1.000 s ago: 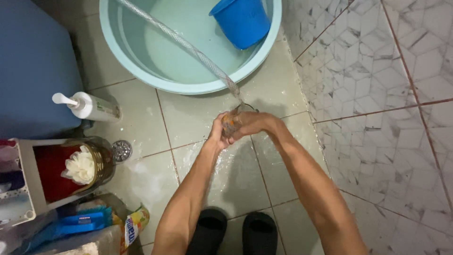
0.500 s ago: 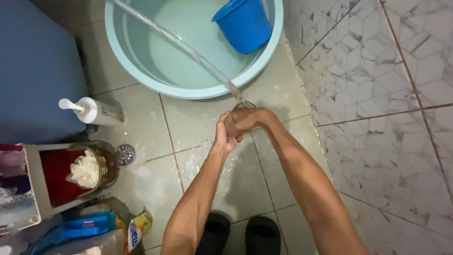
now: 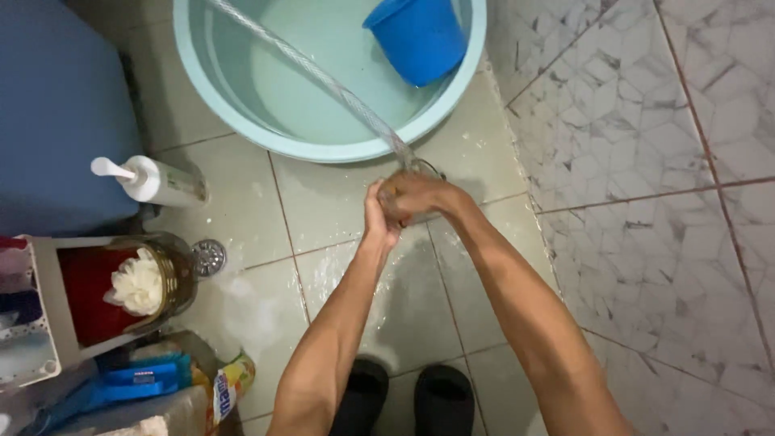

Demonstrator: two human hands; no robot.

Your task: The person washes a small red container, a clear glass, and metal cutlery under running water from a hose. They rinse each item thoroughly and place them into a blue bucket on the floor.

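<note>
Head view, tiled washroom floor. L hand & R hand pressed together around a small glass jar, fingers curled shut on it; only its rim shows, so exact grip can't be told. Clear hose runs from upper left, its end at the jar mouth. Pale green basin just beyond hands, blue bucket inside. Pump bottle lying at left, floor drain nearby. Black slippers below.
</note>
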